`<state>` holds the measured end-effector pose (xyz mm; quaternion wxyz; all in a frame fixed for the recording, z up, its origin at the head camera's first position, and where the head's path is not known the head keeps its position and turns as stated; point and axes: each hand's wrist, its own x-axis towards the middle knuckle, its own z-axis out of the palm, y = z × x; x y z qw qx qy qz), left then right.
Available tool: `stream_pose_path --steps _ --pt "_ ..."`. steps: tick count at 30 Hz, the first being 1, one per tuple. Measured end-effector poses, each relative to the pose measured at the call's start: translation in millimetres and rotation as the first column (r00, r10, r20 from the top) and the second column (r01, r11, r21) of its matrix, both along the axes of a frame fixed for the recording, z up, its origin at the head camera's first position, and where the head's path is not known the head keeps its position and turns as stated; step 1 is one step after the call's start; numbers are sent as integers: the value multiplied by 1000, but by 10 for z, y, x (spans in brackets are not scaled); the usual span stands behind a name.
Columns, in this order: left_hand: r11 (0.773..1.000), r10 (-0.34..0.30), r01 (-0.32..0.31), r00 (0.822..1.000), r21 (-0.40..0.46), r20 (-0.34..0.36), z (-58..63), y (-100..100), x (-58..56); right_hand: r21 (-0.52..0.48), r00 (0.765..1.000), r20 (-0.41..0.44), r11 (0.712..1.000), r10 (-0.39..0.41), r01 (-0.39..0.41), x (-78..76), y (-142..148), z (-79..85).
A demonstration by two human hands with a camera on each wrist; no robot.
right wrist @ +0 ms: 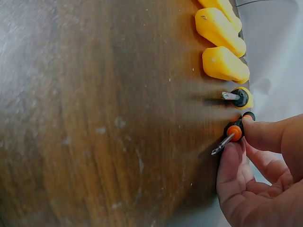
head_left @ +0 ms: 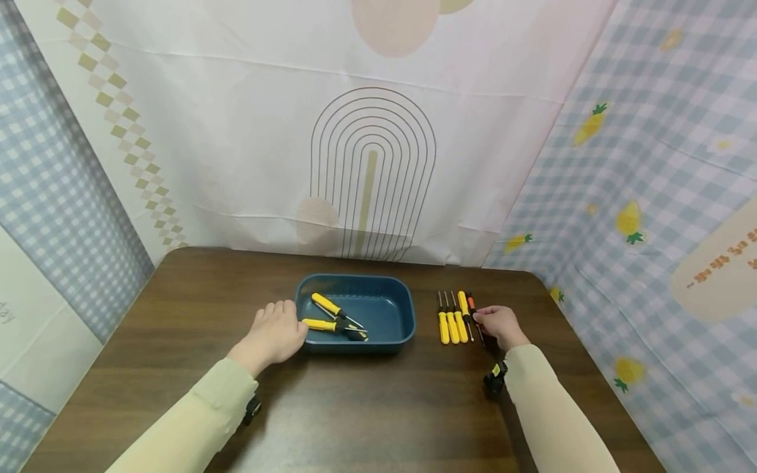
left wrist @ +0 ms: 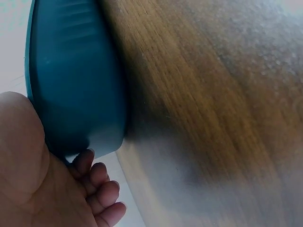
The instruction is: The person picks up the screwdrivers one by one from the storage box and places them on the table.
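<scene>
In the head view, a dark blue plastic tray holds several screwdrivers with yellow and black handles. My left hand is at its left end, thumb side against the rim; the left wrist view shows loosely bent fingers by the outer wall. My right hand pinches a black and orange screwdriver between thumb and fingers, its tip toward me. This screwdriver is at the right end of a row of yellow-handled screwdrivers. The nearest of the row points its tip toward me, the others away.
The brown wooden table runs back to a white printed cloth. Blue checked cloth hangs along the right side. Each wrist carries a small black camera.
</scene>
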<state>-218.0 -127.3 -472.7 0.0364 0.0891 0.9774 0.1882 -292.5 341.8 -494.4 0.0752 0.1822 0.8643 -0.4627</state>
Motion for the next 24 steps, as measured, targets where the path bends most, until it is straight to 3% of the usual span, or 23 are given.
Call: stream_pose_path --steps 24 --pt "1000 1 -1 1000 0 7 -4 -5 -13 -27 999 42 1000 -12 14 24 -27 81"
